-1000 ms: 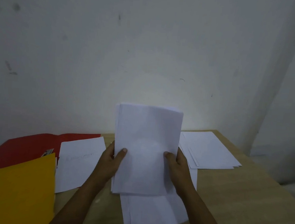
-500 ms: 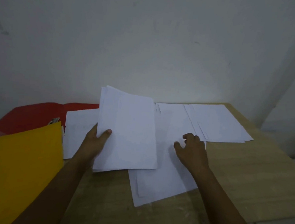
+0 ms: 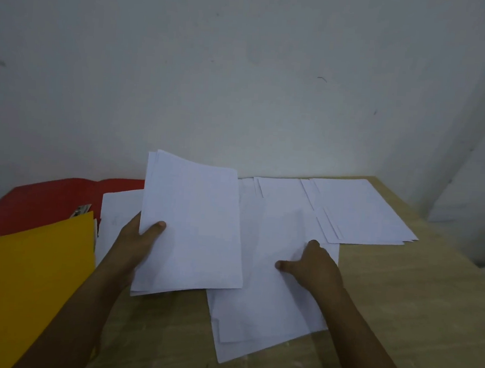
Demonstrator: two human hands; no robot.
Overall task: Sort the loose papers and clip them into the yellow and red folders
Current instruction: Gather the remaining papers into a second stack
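1. Far left: yellow folder (image 3: 24, 288) lying closed, overlapping the red folder (image 3: 48, 203) behind it; a metal clip (image 3: 82, 210) showing at the red folder's inner edge. Both probably parked aside, ready to take sorted sheets. Nothing clipped in yet, as far as visible.
2. Just right of the folders: single sheet (image 3: 117, 211) flat on the bench (image 3: 417, 308), partly over the red folder, perhaps already set apart for it.
3. Left hand (image 3: 138, 242) clamped on a stack (image 3: 191, 232) of white papers, thumb on top, fingers hidden beneath; stack lifted and tilted off the bench, likely kept together as one sorted batch.
4. Centre: loose sheets (image 3: 260, 307) lying askew on the bench, partly under the lifted stack.
5. Right hand (image 3: 313, 265) resting palm down on those sheets, fingers spread and gripping nothing; seemingly pinning or sliding the top sheet to pick it out.
6. Far right: another pile (image 3: 361, 213) fanned out flat near the wall, well apart from the folders, apparently still awaiting sorting.
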